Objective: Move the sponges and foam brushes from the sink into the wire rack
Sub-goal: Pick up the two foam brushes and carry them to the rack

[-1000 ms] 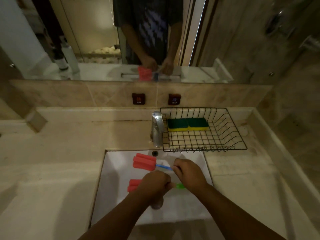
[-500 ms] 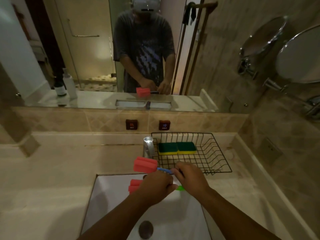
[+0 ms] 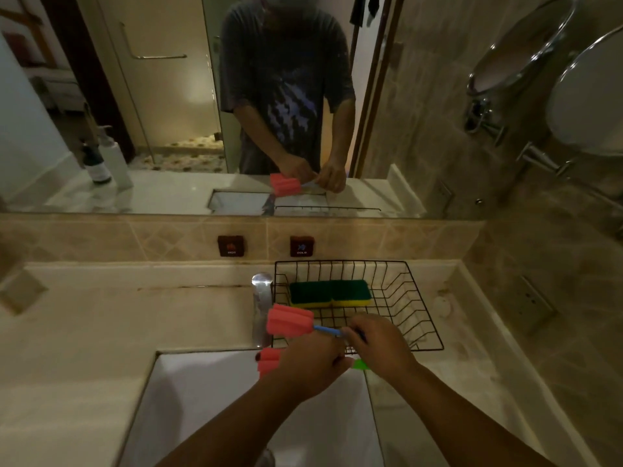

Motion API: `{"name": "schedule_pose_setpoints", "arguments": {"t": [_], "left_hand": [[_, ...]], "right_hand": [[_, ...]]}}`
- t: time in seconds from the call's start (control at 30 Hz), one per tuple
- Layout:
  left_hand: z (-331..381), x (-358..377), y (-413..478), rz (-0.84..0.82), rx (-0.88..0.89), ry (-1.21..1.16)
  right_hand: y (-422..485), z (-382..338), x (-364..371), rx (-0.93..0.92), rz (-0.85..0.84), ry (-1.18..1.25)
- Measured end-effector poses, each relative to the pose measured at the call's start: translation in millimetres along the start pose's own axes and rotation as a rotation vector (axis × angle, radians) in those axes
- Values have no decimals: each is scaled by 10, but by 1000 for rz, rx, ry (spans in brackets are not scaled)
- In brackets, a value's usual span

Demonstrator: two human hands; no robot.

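Note:
My right hand (image 3: pixel 377 342) grips the blue handle of a red foam brush (image 3: pixel 289 320), whose head hangs over the front left corner of the black wire rack (image 3: pixel 418 311). A second red foam brush (image 3: pixel 269 363) with a green handle is held in my left hand (image 3: pixel 308 365) above the white sink (image 3: pixel 209 399). Both hands touch each other over the sink's back edge. Two green and yellow sponges (image 3: pixel 330 293) lie side by side at the back of the rack.
A chrome tap (image 3: pixel 262 308) stands just left of the rack, close to the upper brush head. Hot and cold buttons (image 3: pixel 231 246) sit on the tiled wall below the mirror. A round shaving mirror (image 3: pixel 519 55) juts out at the right.
Both hands have lifted the two brushes out of the sink and carried them back toward the rack. The blue-handled brush now reaches the rack's front left corner.

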State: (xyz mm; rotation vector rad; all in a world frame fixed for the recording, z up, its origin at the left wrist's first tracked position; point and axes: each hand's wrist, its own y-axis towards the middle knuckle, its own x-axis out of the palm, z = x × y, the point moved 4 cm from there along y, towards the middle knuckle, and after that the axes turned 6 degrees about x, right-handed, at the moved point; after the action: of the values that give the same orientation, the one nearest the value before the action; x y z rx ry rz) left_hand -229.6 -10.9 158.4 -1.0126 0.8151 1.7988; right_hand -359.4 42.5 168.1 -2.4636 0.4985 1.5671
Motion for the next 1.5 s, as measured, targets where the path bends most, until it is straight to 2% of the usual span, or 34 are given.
{"name": "schedule_pose_setpoints", "arguments": {"t": [0.2,0.47,0.6,0.87,1.0,1.17,1.3,1.5], "left_hand": [[-62,171,413,47,2,8],[-268,437,854,-81,-113,13],[-387,528,1010,-108,-102,21],[-625,766,1125,-52,-49,-30],[-703,889,1145,-116,-35,-36],[-738,1030,1165,-232,-78,-44],[-737,1070,1199,-233,-54,-86],[-801,1157,1189,-272,-137,-125]], "right_hand": [[353,374,16,-21,-58,32],[817,766,239,-60,-165,93],[978,892,389,-67,-232,111],[1235,1063,711,-38,-323,95],[1266,1116,859,-8,-358,44],[1249,1190,937,-51,-361,12],[1261,1217,976,-56,-366,-18],[1260,1195,997,-75,-332,-20]]}}
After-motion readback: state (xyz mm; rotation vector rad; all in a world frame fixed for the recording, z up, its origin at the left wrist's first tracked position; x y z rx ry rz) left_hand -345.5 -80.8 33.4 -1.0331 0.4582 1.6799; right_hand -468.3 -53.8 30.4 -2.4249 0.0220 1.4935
